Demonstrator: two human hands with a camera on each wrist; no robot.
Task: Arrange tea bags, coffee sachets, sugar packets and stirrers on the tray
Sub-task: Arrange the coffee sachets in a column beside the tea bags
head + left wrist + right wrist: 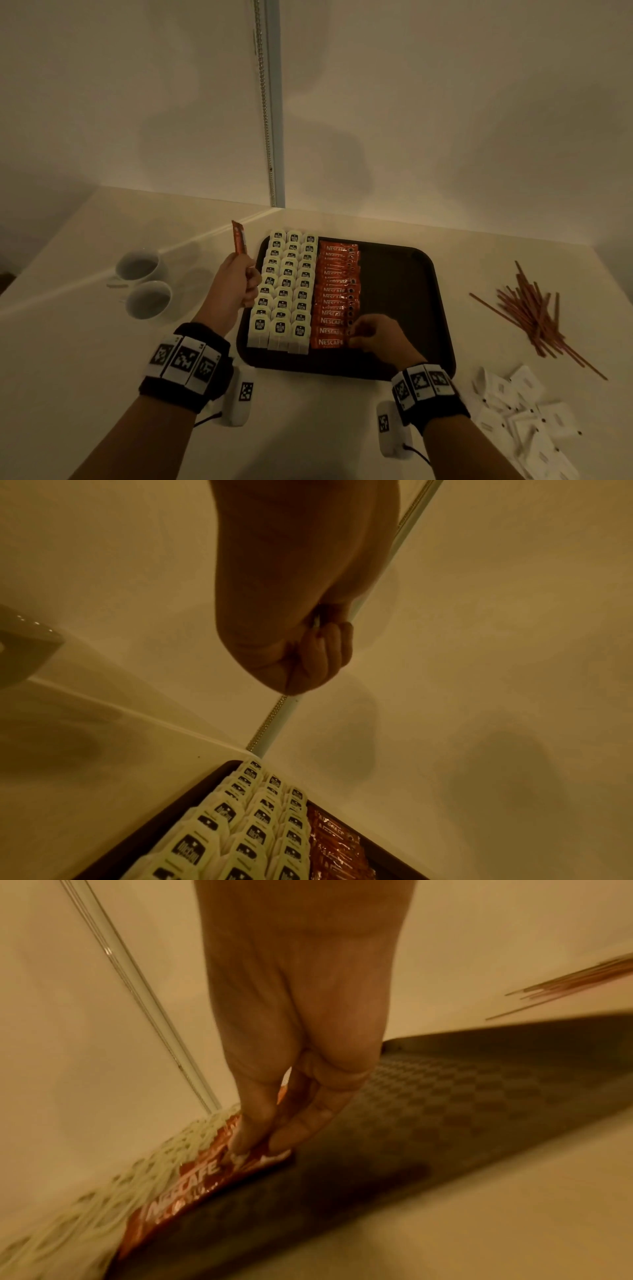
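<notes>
Furthest to my left, two white cups (144, 284) stood side by side on the table (85, 342), well apart from the tray. Next came my left hand (236, 284), raised beside the tray's left edge, its fingers (325, 653) curled tight into a fist around the lower end of a single coffee sachet (239, 237) that stuck upright above my knuckles.

On the dark tray (411, 274) itself, the tea bags (286, 291) filled the left part in three neat overlapping columns, and just beside them ran one column of orange coffee sachets (337, 291) (the Nescafé lettering was plain on most). The tray's right part showed only its checkered floor.

My right hand (380, 337) was down at the near end of that orange column, thumb and fingertips (298, 1131) pressed together on the right end of the nearest sachet (192, 1185); the wrist view was blurred, so I could not tell whether it lay flat.

Right of the tray, the stirrers (534, 311) lay in a loose crossed heap on the table, and nearer to me the white sugar packets (524, 418) sat in a jumbled pile.
</notes>
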